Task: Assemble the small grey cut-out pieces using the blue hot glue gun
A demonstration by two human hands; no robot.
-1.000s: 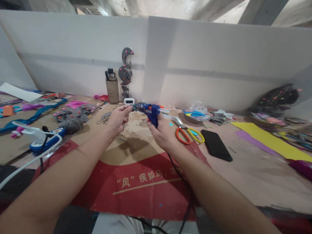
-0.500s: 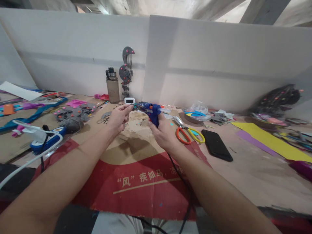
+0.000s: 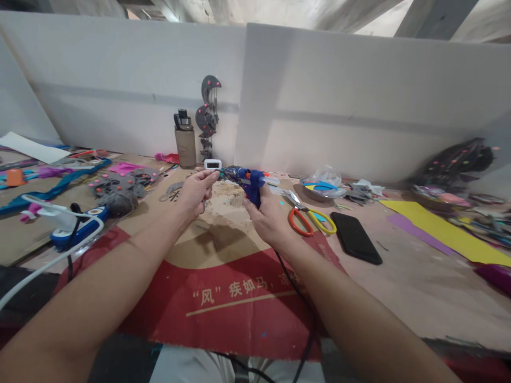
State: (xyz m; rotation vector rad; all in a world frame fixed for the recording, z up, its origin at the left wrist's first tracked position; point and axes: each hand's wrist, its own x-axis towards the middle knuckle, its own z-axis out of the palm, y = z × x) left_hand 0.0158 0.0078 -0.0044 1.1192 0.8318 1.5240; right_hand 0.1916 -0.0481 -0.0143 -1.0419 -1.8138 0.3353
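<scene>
My right hand is wrapped round the handle of a blue glue gun, which points left with a pale glue stick jutting from its back. Thumb and fingers of my left hand pinch a small teal piece right at the gun's nozzle; what kind of piece it is I cannot make out. Both hands are held above a red and brown cardboard sheet. Beside my right hand lie scissors with one red and one yellow handle.
A black phone lies right of the scissors. A bottle and a small white digital display stand at the back. Left are a blue power strip and grey yarn pieces. The gun's black cord runs down under my right forearm.
Almost nothing differs. Both hands keep their places with the glue gun at the teal piece; the whole view has shifted very slightly.
</scene>
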